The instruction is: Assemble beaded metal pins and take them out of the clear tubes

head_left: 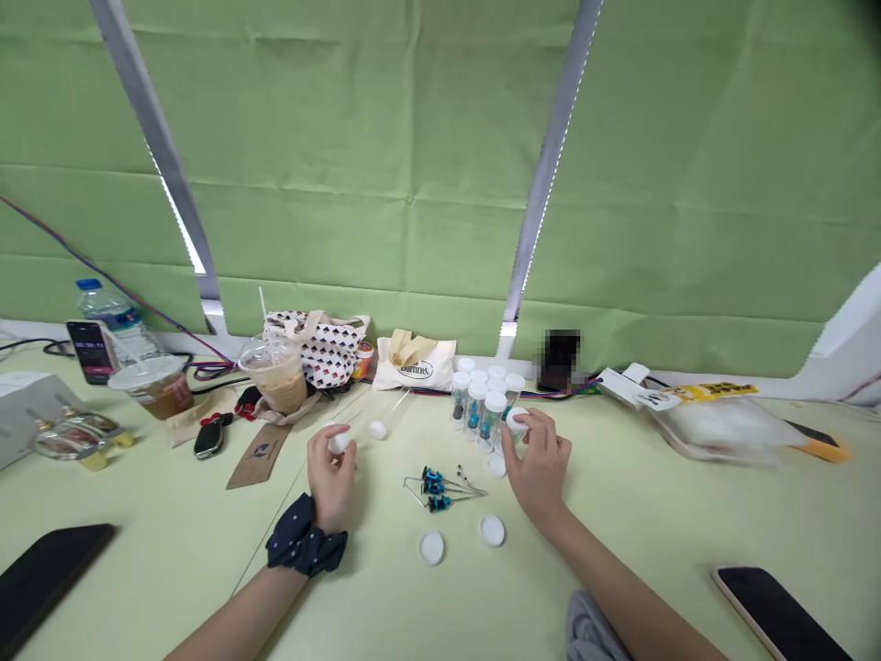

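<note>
My left hand (332, 477) is closed around a white cap (339, 442), left of a clear tube with a white end (378, 429) lying on the table. At the group of clear tubes with white caps (474, 404), my right hand (540, 464) has its fingers closed on a white-capped tube (517, 420) at the group's right edge. Some tubes hold blue pieces. Between my hands lie several blue-and-black parts with thin metal wires (435, 488). Nearer to me, two round white caps rest on the table, one left (430, 548) and one right (492, 531). Another white cap (496, 466) is beside the tubes.
Two drink cups (275, 376), a patterned bag (327, 347) and a water bottle (114, 317) stand at the back left. A car key (210, 436) lies before them. Phones lie at the front left (51, 583) and front right (781, 610). Plastic packaging (722, 431) is at right.
</note>
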A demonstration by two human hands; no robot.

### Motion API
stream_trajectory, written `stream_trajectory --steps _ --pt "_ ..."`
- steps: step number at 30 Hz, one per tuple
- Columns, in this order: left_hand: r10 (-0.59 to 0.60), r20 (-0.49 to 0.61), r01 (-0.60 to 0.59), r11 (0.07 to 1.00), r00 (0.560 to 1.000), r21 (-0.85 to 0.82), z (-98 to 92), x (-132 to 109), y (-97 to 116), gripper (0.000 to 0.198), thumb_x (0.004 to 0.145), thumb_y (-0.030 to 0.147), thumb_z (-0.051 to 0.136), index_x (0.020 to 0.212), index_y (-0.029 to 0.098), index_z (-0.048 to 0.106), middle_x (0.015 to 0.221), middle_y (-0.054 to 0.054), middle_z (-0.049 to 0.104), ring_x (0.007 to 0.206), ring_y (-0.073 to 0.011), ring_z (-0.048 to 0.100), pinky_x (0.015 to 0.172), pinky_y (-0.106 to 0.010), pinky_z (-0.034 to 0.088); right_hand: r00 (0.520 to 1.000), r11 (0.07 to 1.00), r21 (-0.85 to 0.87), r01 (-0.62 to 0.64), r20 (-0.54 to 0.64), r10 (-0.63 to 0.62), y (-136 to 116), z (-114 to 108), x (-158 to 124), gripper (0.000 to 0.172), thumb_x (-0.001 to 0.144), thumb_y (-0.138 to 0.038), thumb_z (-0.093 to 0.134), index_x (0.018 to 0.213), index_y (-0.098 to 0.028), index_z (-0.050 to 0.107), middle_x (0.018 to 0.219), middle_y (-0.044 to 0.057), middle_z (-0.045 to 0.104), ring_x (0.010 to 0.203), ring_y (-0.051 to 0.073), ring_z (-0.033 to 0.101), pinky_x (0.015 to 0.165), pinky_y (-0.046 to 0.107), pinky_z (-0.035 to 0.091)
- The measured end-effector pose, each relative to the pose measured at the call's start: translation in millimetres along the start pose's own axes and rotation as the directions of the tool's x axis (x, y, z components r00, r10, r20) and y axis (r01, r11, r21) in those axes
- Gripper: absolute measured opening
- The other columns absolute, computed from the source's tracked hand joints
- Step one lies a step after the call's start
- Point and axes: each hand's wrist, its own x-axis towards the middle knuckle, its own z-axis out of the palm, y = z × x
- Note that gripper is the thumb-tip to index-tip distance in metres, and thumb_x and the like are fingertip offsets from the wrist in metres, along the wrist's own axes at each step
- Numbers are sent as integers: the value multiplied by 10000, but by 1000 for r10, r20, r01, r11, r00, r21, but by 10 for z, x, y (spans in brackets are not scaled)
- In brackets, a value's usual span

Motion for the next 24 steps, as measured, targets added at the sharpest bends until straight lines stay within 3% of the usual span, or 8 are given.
stream_trajectory --steps 5,10,13,15,18,20,22,24 --pt "-117 194 123 992 974 -24 -3 -7 -125 498 745 397 631 1208 235 548 1342 -99 302 790 -117 620 799 -333 554 970 980 39 197 -155 -189 -262 -183 12 284 802 -134 621 1075 -172 552 957 97 598 834 193 597 715 339 383" --pt "-89 260 74 995 962 67 5 -43 -53 535 818 398 555 1324 266 442 1390 -122 261 634 -69 574 668 -323 561 956 915 304 265 -208 -208 -392 -284 -21 387 771 -140 673 1130 -192 538 904 85 540 792 191 570 649 329 489" --pt "29 301 -62 993 953 99 -3 -106 113 460 859 376 515 1300 261 455 1335 -119 323 728 -112 570 717 -339 535 988 861 489 140 -120 -93 -391 -258 -66 338 767 -187 688 1060 -216 522 899 83 543 814 212 580 665 368 528" --pt "132 420 -183 980 898 83 -10 -166 231 450 867 359 517 1302 265 449 1323 -122 352 945 -190 563 818 -374 500 994 765 636 -103 93 57 -408 -226 -101 286 785 -248 673 1018 -216 511 909 85 557 794 210 607 665 373 543" --pt "239 599 -316 949 764 24 -19 -253 348 528 810 363 612 1302 254 456 1324 -137 396 1202 -292 430 928 -426 434 834 461 703 -541 518 189 -474 -179 -153 304 789 -351 666 984 -212 479 811 36 581 689 187 643 624 339 548" --pt "234 693 -315 949 682 -11 -26 -295 378 530 784 367 646 1268 233 478 1234 -133 493 1161 -292 467 925 -417 428 701 282 646 -710 686 194 -516 -151 -181 355 759 -412 687 940 -218 451 736 -8 569 600 170 635 570 311 531" --pt "171 762 -274 962 625 9 -33 -324 383 434 806 369 618 1195 215 503 1068 -97 587 989 -252 559 857 -377 447 630 218 592 -776 751 199 -528 -122 -199 369 750 -460 682 869 -221 426 667 -43 533 464 122 555 450 255 449" --pt "101 790 -242 968 604 61 -39 -342 385 327 832 372 580 1106 204 519 948 -60 616 861 -218 578 790 -337 442 602 242 557 -795 774 197 -505 -91 -205 362 773 -491 646 794 -220 407 556 -81 446 383 78 417 381 208 306"
